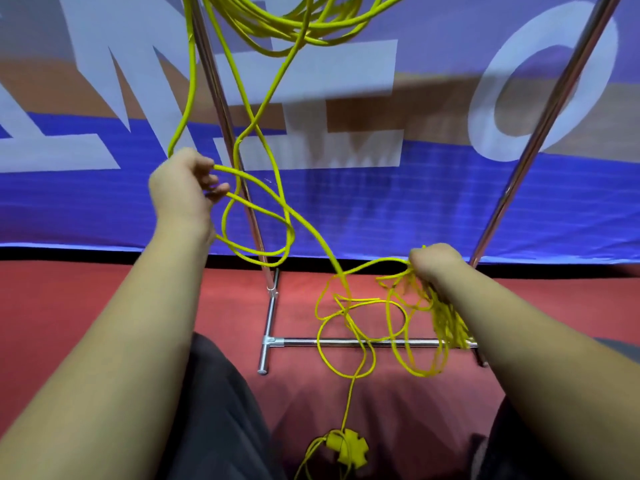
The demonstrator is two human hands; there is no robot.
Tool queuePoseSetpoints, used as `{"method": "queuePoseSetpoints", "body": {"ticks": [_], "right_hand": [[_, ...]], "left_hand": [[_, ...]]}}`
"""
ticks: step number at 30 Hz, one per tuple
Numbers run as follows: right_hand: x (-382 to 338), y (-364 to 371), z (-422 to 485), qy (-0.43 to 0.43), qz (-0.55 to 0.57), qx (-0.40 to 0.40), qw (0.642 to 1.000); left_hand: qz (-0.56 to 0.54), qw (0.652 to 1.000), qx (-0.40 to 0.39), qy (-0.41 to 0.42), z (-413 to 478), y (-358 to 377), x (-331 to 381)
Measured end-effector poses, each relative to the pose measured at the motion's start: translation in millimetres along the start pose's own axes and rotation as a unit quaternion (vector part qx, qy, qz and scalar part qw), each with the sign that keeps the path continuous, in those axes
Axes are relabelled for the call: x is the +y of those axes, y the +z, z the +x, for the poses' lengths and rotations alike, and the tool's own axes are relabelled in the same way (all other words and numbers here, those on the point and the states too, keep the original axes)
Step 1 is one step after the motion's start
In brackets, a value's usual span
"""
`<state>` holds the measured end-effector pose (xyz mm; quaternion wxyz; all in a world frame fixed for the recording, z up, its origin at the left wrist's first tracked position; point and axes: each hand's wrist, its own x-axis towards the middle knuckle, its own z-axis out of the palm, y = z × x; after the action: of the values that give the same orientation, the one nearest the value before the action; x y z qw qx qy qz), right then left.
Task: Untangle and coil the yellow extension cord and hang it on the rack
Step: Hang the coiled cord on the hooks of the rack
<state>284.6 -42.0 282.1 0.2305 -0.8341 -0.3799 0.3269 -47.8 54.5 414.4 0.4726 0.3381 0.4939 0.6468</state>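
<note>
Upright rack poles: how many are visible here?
2. The left pole rises just behind the left hand; the right pole rises beside the right hand. Their tops are out of view.

I've got a blue banner [381, 202] across the back, big white letters [346, 57] and tan patches [433, 109] on it. Black strip [69, 252] runs along its bottom edge. Red carpet [69, 306] below, down to the bottom of my view.

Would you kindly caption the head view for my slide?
Left hand and right hand hold tangled yellow extension cord before the metal rack, socket block on floor.
</note>
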Motion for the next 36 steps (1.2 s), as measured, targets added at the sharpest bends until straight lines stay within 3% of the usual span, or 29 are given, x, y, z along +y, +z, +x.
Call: {"method": "queuePoseSetpoints", "body": {"ticks": [2, 3, 5, 8, 10, 12, 13, 16, 17, 20, 23, 25, 28, 29, 36], "right_hand": [[2, -8, 3, -0.008, 0.026, 0.027, 0.999], [1, -13, 4, -0.020, 0.040, 0.043, 0.998], [-3, -19, 0, -0.029, 0.078, 0.061, 0.995], [-11, -25, -10, -0.039, 0.180, 0.050, 0.982], [-19, -27, -19, -0.052, 0.238, 0.021, 0.970], [-23, -29, -24, -0.067, 0.264, -0.011, 0.962], [-26, -30, -28, -0.077, 0.270, -0.026, 0.959], [-31, -30, -40, -0.101, 0.284, -0.071, 0.951], [-32, -30, -43, -0.103, 0.296, -0.084, 0.946], [-32, -33, -50, -0.110, 0.310, -0.111, 0.938], [-30, -39, -56, -0.120, 0.315, -0.119, 0.934], [-28, -45, -58, -0.121, 0.325, -0.122, 0.930], [-22, -55, -59, -0.126, 0.322, -0.120, 0.930], [-19, -58, -58, -0.130, 0.318, -0.119, 0.931], [7, -82, -42, -0.111, 0.183, -0.065, 0.975]], "left_hand": [[0.198, 0.979, -0.039, 0.035, 2, -4, 2], [0.332, 0.936, -0.090, 0.078, 0, -5, -1], [0.558, 0.785, -0.209, 0.171, -9, -5, -11], [0.741, 0.552, -0.345, 0.161, -24, 5, -39], [0.801, 0.451, -0.373, 0.128, -31, 12, -61], [0.811, 0.417, -0.390, 0.126, -37, 24, -81], [0.790, 0.438, -0.410, 0.126, -40, 31, -91], [0.661, 0.569, -0.487, 0.048, -55, 53, -115], [0.631, 0.584, -0.509, 0.034, -58, 59, -124], [0.591, 0.582, -0.557, 0.037, -67, 70, -147], [0.516, 0.583, -0.624, -0.068, -72, 71, -158], [0.497, 0.564, -0.649, -0.116, -73, 71, -164], [0.570, 0.527, -0.629, -0.035, -72, 71, -167], [0.579, 0.535, -0.615, -0.021, -70, 71, -168], [0.528, 0.734, -0.427, 0.013, -45, 73, -143]]}}
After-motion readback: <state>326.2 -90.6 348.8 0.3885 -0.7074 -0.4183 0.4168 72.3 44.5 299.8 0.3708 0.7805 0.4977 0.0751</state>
